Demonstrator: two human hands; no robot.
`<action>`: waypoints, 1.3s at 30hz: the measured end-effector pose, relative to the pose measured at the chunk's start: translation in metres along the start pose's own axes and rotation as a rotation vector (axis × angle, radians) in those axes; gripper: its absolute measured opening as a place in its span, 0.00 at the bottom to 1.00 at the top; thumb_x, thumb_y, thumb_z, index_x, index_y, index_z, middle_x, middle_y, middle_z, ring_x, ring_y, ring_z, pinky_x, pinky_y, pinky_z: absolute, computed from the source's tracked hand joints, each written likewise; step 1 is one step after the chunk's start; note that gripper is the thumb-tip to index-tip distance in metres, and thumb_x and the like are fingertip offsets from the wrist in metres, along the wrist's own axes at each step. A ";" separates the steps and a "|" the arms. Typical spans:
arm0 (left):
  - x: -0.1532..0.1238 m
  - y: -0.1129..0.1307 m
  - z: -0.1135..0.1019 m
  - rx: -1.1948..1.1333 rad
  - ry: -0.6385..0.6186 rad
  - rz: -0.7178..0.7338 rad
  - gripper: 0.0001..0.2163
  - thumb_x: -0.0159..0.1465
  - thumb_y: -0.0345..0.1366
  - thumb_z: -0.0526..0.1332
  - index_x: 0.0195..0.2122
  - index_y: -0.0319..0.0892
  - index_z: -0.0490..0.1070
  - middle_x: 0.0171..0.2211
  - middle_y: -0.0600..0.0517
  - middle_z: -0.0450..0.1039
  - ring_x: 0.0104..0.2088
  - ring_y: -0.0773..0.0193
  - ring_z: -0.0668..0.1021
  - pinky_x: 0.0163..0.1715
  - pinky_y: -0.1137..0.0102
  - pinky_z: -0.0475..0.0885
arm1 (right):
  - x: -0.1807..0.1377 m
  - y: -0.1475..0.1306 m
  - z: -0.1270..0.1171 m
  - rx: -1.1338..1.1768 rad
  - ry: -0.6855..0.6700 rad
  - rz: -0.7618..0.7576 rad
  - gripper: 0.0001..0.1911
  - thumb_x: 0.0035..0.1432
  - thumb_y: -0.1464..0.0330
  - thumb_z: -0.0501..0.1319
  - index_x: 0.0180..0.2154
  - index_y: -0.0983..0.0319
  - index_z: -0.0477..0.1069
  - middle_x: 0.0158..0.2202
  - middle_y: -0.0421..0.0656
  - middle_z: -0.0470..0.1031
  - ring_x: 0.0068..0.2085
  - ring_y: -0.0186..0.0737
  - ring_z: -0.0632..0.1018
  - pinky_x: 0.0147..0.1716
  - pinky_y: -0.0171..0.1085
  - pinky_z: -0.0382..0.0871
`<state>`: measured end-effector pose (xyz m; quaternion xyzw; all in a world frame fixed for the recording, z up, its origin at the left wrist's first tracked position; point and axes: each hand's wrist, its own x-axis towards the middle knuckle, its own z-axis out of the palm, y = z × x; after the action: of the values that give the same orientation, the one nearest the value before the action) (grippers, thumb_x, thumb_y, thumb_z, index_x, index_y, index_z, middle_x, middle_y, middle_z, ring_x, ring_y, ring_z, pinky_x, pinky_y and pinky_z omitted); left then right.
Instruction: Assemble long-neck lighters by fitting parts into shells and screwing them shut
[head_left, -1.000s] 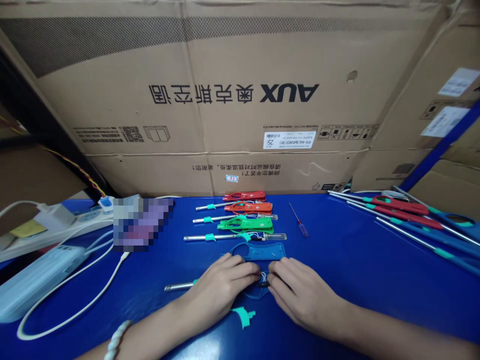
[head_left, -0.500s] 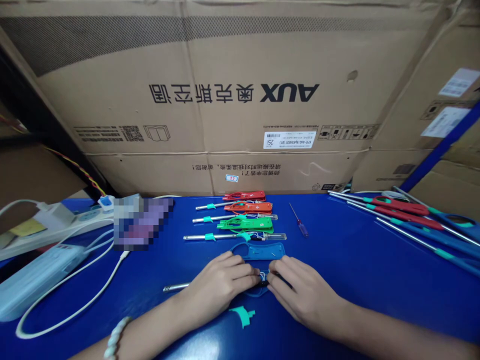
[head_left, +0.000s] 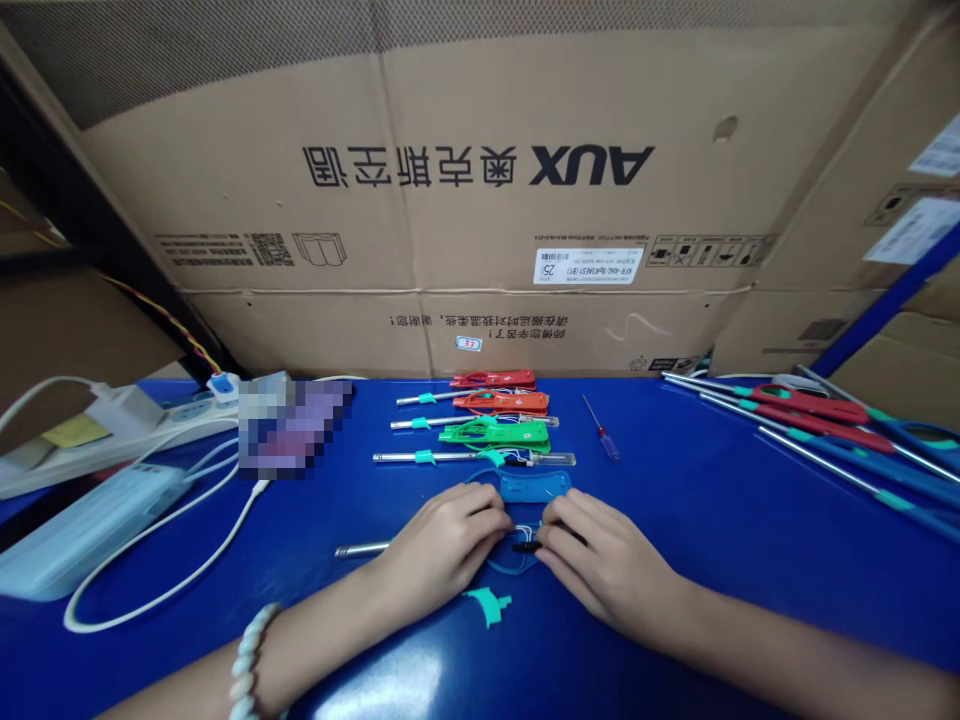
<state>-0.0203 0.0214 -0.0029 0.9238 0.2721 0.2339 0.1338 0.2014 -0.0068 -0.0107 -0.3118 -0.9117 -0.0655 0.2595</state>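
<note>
My left hand is closed, its fingertips gripping the opened blue lighter half at its upper edge. Out to the left of that hand sticks the lighter's metal tube. My right hand pinches a small black igniter with thin white wires, over the right part of the blue half; the fingers cover much of it. Just beyond both hands lies the other blue handle half. A loose teal trigger piece rests on the table, nearer to me.
Opened green, orange and red lighters lie in rows farther back. A purple-handled screwdriver is right of them. Long lighters lie at far right; a power strip, light-blue power bank and white cable at left.
The camera view has shifted slightly, so the table appears higher. My fingers have parted a little, showing more of the black igniter and the blue half between them.
</note>
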 end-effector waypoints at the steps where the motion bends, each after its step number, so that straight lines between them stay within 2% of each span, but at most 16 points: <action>1: 0.000 0.000 0.001 0.007 -0.001 -0.002 0.11 0.70 0.30 0.49 0.39 0.39 0.72 0.34 0.48 0.70 0.35 0.63 0.73 0.36 0.70 0.70 | 0.000 0.000 0.000 0.005 -0.001 0.004 0.12 0.66 0.71 0.50 0.33 0.64 0.70 0.32 0.45 0.70 0.32 0.38 0.68 0.33 0.37 0.64; 9: 0.004 0.000 0.000 0.096 -0.045 0.015 0.12 0.70 0.30 0.49 0.37 0.37 0.72 0.33 0.49 0.70 0.33 0.63 0.71 0.35 0.70 0.68 | 0.000 0.000 0.001 0.014 -0.006 0.020 0.12 0.66 0.71 0.50 0.37 0.65 0.70 0.33 0.46 0.71 0.34 0.40 0.69 0.34 0.39 0.64; 16: 0.006 0.001 0.001 0.200 -0.031 0.084 0.15 0.72 0.31 0.46 0.37 0.38 0.72 0.33 0.50 0.69 0.31 0.64 0.70 0.33 0.71 0.67 | 0.000 0.001 0.004 -0.030 0.046 -0.009 0.13 0.67 0.71 0.49 0.34 0.63 0.70 0.32 0.44 0.70 0.31 0.38 0.68 0.33 0.37 0.62; 22: 0.006 0.001 0.001 0.265 -0.046 0.129 0.13 0.71 0.31 0.48 0.39 0.38 0.72 0.33 0.50 0.69 0.32 0.63 0.70 0.33 0.69 0.65 | 0.000 0.001 0.006 -0.020 0.047 -0.005 0.13 0.67 0.71 0.49 0.34 0.63 0.71 0.32 0.45 0.71 0.31 0.38 0.68 0.32 0.37 0.62; 30: 0.006 -0.001 0.001 0.289 -0.092 0.131 0.13 0.71 0.32 0.48 0.38 0.38 0.71 0.34 0.50 0.69 0.32 0.63 0.70 0.33 0.68 0.64 | 0.000 0.000 0.007 -0.017 0.060 0.016 0.14 0.68 0.70 0.49 0.34 0.63 0.71 0.30 0.45 0.71 0.32 0.39 0.69 0.33 0.37 0.62; 39: 0.008 0.006 0.004 0.355 -0.036 0.156 0.13 0.70 0.28 0.47 0.36 0.36 0.71 0.31 0.49 0.69 0.30 0.60 0.69 0.31 0.67 0.64 | 0.000 0.000 0.008 -0.015 0.070 0.009 0.15 0.68 0.69 0.49 0.32 0.64 0.70 0.30 0.44 0.71 0.30 0.39 0.69 0.32 0.38 0.62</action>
<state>-0.0102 0.0205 -0.0009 0.9551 0.2344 0.1755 -0.0448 0.1978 -0.0044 -0.0173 -0.3155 -0.9000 -0.0819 0.2895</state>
